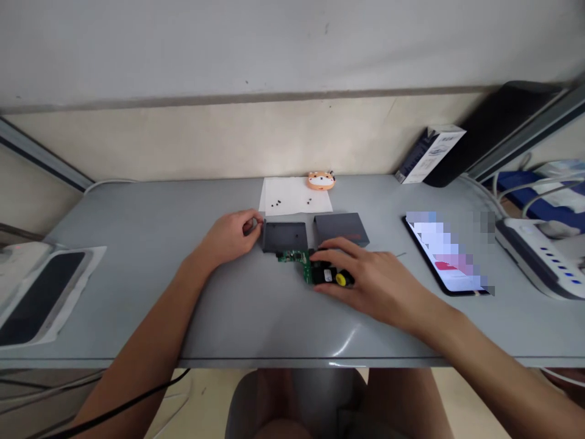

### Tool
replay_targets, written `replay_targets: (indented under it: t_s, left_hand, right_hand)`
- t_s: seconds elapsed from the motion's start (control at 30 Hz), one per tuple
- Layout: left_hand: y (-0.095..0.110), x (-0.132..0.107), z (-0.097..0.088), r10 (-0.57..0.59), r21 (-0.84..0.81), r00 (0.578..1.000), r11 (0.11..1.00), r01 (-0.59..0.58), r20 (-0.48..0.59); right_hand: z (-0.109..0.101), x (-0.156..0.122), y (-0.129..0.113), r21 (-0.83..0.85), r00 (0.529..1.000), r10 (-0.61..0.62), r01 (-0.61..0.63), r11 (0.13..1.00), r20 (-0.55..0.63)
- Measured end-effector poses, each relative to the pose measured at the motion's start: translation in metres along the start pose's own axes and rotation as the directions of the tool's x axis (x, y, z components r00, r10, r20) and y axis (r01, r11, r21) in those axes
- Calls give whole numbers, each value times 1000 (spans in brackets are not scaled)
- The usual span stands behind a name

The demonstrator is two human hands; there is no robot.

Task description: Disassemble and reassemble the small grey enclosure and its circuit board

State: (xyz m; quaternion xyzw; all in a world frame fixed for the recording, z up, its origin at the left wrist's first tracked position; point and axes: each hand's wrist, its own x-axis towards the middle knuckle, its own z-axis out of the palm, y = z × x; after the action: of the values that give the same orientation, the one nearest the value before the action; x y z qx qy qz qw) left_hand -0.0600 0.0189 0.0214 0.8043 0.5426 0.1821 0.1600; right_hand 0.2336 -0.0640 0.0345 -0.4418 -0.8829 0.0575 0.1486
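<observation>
My left hand [232, 235] rests on the grey table [183, 305] with its fingers curled against the left edge of a dark grey case half [284, 236]. Whether anything sits between those fingers is unclear. My right hand [370, 277] is closed over a green circuit board [292, 256] that carries a black module with a yellow round part [340, 280]. The board lies just in front of the case half. A second dark case half [340, 228] lies to the right, behind my right hand.
A white paper sheet [295, 196] with several small black screws lies behind the case halves, beside an orange animal-shaped item [320, 180]. A phone [445, 253] lies at the right, near a power strip [539, 256] and a box [429, 153]. A tablet [36, 296] sits at the left.
</observation>
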Motion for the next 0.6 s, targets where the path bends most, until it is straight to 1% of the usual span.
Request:
replay_targets:
  t_s: [0.07, 0.1, 0.2, 0.27, 0.37, 0.5, 0.53, 0.6]
  left_hand:
    - [1, 0, -1, -2, -6, 1000, 1000, 2, 19]
    - [2, 0, -1, -5, -10, 1000, 1000, 5, 27]
    - [2, 1, -1, -5, 5, 1000, 1000, 5, 30]
    - [2, 1, -1, 9, 36, 1000, 999, -10, 20]
    - [1, 2, 0, 37, 63, 999, 997, -38, 14]
    - [1, 0, 1, 47, 47, 999, 998, -48, 16]
    - [2, 0, 2, 47, 38, 999, 998, -47, 20]
    - [2, -1, 3, 43, 22, 999, 999, -43, 24]
  right_hand:
    - [-3, 16, 5, 47, 999, 39, -38, 998, -23]
    - [-4, 26, 7, 33, 997, 68, -67, 997, -32]
    - [-5, 51, 10, -32, 995, 97, -96, 995, 34]
    - [-3, 62, 11, -37, 993, 88, -85, 996, 80]
    - [1, 67, 11, -22, 993, 74, -72, 997, 92]
    - [6, 63, 12, 55, 996, 92, -92, 994, 0]
    - [7, 62, 12, 69, 995, 101, -100, 993, -14]
    - [7, 62, 12, 72, 994, 111, -111, 991, -4]
